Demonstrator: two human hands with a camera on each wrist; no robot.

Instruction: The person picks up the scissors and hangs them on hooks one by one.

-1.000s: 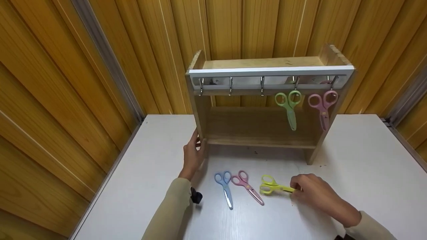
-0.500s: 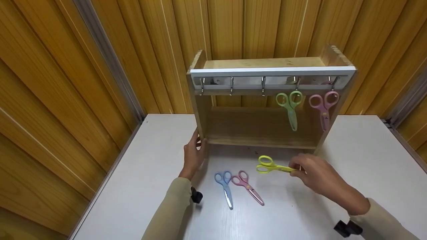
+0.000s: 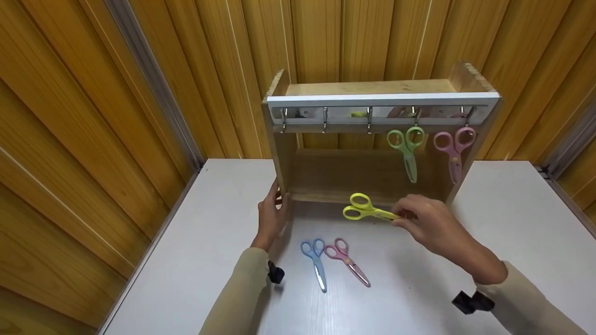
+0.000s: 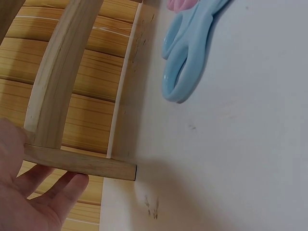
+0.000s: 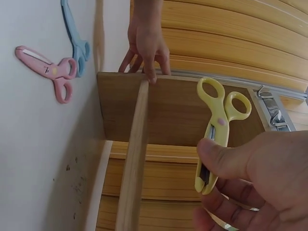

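Observation:
My right hand pinches yellow scissors by the blade end, thumb against fingers. Their handle loops point left, raised off the table before the wooden shelf. In the right wrist view the yellow scissors show both loops in full. My left hand grips the lower edge of the shelf's left side panel; its fingers lie against the panel in the left wrist view. Blue scissors and pink scissors lie on the table between the hands.
A metal strip with several hooks runs across the shelf's upper front. Green scissors and purplish-pink scissors hang at its right end. The white table meets wood-panelled walls behind and at the sides.
My right hand has lifted the yellow scissors off the table and carried them up and left toward the shelf. My left hand has stayed at the panel.

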